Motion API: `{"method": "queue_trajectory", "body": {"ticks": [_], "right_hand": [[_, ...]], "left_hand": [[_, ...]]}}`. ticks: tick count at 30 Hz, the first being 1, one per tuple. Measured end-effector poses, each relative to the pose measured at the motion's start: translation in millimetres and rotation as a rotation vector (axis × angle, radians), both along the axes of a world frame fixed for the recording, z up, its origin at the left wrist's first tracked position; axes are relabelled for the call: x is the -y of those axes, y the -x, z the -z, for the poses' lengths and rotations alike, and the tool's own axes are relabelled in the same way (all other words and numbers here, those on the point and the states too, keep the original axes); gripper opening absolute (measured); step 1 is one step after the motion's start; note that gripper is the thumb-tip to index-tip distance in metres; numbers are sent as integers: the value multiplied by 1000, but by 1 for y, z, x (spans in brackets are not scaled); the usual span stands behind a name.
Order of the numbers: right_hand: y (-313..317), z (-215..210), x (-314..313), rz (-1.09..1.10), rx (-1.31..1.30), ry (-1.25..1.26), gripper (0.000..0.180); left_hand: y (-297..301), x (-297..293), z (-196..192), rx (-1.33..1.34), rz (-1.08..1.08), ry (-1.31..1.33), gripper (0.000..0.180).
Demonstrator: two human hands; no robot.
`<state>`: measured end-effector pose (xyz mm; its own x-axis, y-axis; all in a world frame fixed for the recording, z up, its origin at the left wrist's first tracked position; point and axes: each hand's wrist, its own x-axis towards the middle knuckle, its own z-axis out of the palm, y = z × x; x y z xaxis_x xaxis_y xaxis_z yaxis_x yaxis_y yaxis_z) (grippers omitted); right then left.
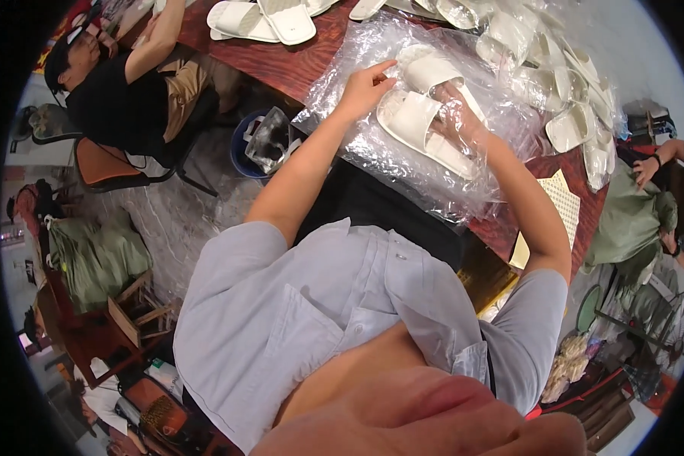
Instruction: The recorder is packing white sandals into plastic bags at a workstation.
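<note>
The reddish wooden tabletop (pixel 281 64) carries everything under the hands. Spread across it, beneath both hands, lies a clear plastic bag (pixel 403 163) (crinkled and glossy). Inside it, a pair of white slippers (pixel 422 114) sits just between the two hands. The left hand (pixel 366 87) rests on the bag's upper edge, its grip pinching the plastic with the forefinger stretched out. The right hand (pixel 457 114) is inside the bag, its grip loosely spread over the nearer slipper. Beyond the right hand lie more bagged slippers (pixel 562 91).
</note>
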<state>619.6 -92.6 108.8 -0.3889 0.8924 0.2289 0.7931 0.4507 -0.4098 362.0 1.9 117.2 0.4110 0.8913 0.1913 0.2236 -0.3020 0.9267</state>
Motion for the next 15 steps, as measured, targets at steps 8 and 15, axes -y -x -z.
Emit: {"method": "queue_trajectory", "body": {"ticks": [8, 15], "right_hand": [[-8, -16, 12, 21, -354, 424, 43], [-8, -25, 51, 297, -860, 614, 45]], "left_hand": [[28, 13, -51, 45, -268, -130, 35], [45, -16, -35, -298, -138, -614, 23]]}}
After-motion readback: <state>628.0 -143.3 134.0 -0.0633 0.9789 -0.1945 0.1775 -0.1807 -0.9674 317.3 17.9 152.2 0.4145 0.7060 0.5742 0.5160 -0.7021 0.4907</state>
